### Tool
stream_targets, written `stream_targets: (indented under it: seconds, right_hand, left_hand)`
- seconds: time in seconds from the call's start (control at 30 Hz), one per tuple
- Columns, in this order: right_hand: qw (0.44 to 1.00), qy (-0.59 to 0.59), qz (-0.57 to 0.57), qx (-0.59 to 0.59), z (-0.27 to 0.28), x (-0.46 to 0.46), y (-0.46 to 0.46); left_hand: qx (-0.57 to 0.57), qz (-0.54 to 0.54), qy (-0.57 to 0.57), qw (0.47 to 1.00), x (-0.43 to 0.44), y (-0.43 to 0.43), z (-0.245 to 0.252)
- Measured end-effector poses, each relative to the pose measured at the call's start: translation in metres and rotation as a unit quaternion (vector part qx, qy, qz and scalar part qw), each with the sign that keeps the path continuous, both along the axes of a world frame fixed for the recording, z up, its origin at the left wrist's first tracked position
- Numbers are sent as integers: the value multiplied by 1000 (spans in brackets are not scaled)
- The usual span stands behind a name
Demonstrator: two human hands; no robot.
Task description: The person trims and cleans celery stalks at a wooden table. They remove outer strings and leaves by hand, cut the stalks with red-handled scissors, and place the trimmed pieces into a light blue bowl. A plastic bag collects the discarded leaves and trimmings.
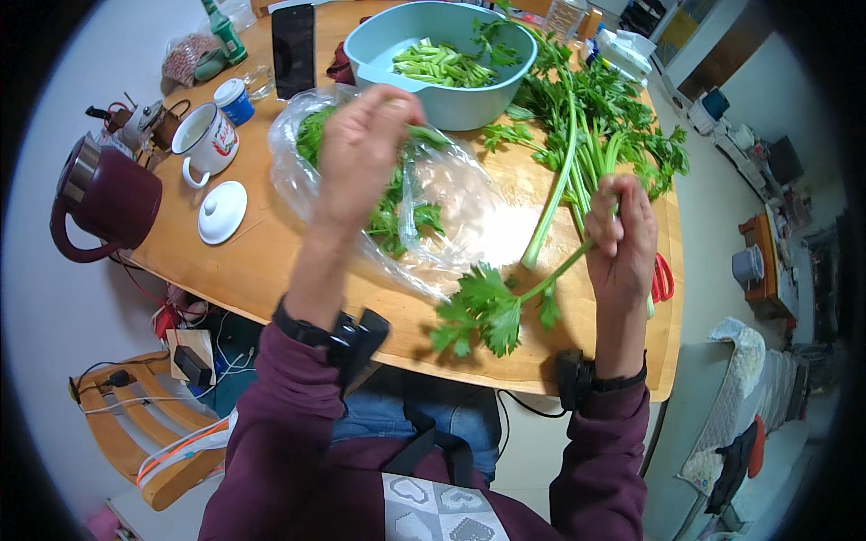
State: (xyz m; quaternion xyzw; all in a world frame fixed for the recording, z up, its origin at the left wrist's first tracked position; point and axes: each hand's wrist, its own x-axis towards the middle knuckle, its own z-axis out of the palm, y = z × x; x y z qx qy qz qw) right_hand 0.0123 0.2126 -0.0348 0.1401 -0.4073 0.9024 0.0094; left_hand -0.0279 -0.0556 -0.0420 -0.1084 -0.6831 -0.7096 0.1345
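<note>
My left hand (369, 149), blurred, is raised over a clear plastic bag (460, 203) holding celery leaves (389, 220). Its fingers are closed around a short green celery piece (427, 137), which pokes out to the right. My right hand (622, 233) grips a thin celery stalk (558, 270) whose leafy end (490, 314) hangs down to the left above the table. Just beyond that hand lies a pile of leafy celery (582, 115), one long stalk pointing toward me. Cut celery pieces (443, 64) rest inside a light blue basin (453, 108) behind the bag.
Red-handled scissors (664, 277) lie right of my right hand, partly hidden. On the left are an enamel mug (213, 142), its white lid (222, 212), a blue cup (234, 101) and a maroon kettle (118, 193). A phone (293, 51) stands beside the basin on the wooden table (270, 270).
</note>
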Motion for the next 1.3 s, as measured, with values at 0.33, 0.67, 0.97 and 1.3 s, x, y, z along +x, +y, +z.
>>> stream_targets:
  seconds: [0.33, 0.67, 0.97, 1.3]
  right_hand:
    - [952, -79, 33, -294, -13, -23, 39]
    - [927, -57, -10, -370, -16, -26, 54]
    - [931, -9, -115, -347, -19, -30, 75]
    - [937, -17, -50, -345, -10, -27, 53]
  left_hand:
    - [-450, 150, 180, 862, 20, 11, 57]
    - [-410, -334, 29, 848, 29, 93, 41]
    - [-304, -40, 47, 951, 11, 62, 55]
    - [-413, -118, 256, 866, 16, 141, 24]
